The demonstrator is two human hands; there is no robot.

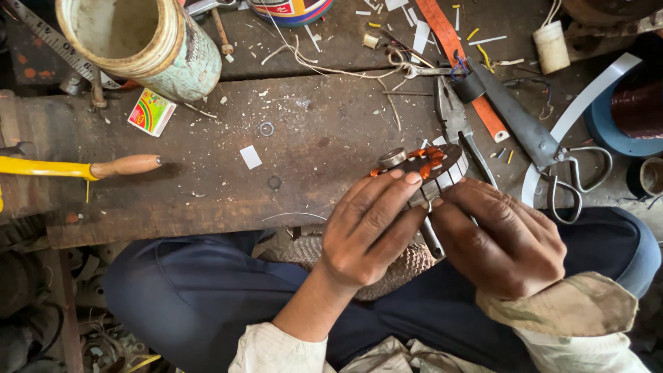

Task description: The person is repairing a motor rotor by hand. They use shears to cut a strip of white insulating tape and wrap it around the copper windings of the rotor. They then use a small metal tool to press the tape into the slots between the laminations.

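Note:
My left hand (pixel 366 231) holds a small round motor armature (pixel 423 166) from below, fingers stretched along its side. The armature is dark, with copper-orange windings, white paper strips in its slots and a metal shaft (pixel 431 238) running down between my hands. My right hand (pixel 504 238) grips the same armature from the right, its fingertips pressed on the white strips at the rim. Both hands hover over my lap, at the near edge of a worn wooden bench (pixel 207 186).
On the bench lie pliers (pixel 452 117), large scissors (pixel 545 148), an orange strip (pixel 466 69), a wide tape roll (pixel 141 41), a small colourful box (pixel 152 110), a yellow tool with a wooden handle (pixel 83 168), string, a white spool (pixel 552 47) and paper scraps. A copper wire reel (pixel 639 103) stands at the right.

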